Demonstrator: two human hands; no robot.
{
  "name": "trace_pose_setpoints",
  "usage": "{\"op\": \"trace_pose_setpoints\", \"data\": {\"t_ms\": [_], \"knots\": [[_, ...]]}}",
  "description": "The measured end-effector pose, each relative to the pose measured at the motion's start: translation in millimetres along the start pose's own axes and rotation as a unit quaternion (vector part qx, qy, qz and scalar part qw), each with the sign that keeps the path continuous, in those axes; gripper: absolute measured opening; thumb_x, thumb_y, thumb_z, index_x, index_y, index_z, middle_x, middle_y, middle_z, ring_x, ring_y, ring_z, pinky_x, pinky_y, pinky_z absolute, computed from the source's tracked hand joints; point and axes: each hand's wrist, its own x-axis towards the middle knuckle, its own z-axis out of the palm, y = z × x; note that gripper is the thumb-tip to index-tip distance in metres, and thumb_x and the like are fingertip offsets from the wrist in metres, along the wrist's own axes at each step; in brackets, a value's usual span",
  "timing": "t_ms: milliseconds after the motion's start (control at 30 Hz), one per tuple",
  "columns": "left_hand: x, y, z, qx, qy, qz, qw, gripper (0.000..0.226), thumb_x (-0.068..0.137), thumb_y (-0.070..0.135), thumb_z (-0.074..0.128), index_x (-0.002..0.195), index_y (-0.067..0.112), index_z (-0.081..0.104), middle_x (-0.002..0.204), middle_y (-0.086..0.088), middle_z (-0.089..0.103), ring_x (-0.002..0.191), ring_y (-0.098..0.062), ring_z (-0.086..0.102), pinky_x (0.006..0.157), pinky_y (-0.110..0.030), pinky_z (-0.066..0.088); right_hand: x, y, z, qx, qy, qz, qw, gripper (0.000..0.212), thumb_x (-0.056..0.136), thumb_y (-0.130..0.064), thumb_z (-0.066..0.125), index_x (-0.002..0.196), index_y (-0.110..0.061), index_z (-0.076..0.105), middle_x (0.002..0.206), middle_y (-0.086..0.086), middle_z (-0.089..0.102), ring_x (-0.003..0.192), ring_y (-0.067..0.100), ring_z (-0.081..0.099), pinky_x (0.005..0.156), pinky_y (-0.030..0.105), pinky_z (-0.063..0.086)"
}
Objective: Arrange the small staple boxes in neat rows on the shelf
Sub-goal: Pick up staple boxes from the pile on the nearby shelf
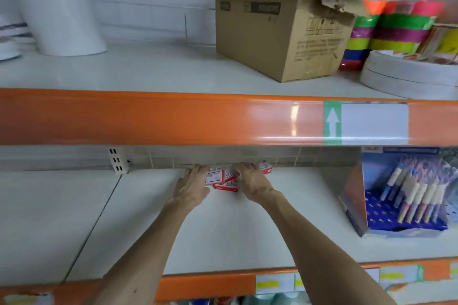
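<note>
The staple boxes (pixel 224 179) are red and white. The shelves (pixel 223 230) are white, their front strips (pixel 148 119) orange, one with a green label (pixel 332 122) bearing a white arrow.

1 head-worn view is given, aimed forward and slightly down. The lower shelf (pixel 223 230) is seen close from above its front edge through to its back edge; the upper shelf (pixel 148 69) is viewed across its orange front edge.

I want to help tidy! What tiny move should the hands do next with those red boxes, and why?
Probably lay the tilted staple boxes flat, side by side: they sit jumbled and overlapping between the left hand and right hand at the back of the shelf.
</note>
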Motion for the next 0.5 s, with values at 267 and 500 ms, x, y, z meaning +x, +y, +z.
{"op": "trace_pose_setpoints", "data": {"t_ms": [267,500], "knots": [[5,-5,4,-0.003,0.017,-0.020,1.000,0.041,0.084,0.031,0.071,0.120,0.019,0.053,0.122,0.001,0.055,0.114,-0.021,0.050,0.090,-0.040,0.047,32,-5,17,-0.117,-0.028,-0.050,0.991,0.043,0.094,-0.010,0.050,0.136,-0.016,0.045,0.136,0.008,0.048,0.127,0.033,0.038,0.107,0.046,0.036],[-14,-14,-14,-0.034,-0.023,-0.078,0.996,0.035,0.083,0.025,0.072,0.115,0.019,0.059,0.113,0.000,0.057,0.102,-0.020,0.056,0.085,-0.034,0.046,11,10,8,-0.112,-0.018,-0.016,0.993,0.036,0.096,-0.009,0.044,0.131,-0.012,0.049,0.134,0.011,0.050,0.123,0.030,0.045,0.108,0.037,0.034]]}}
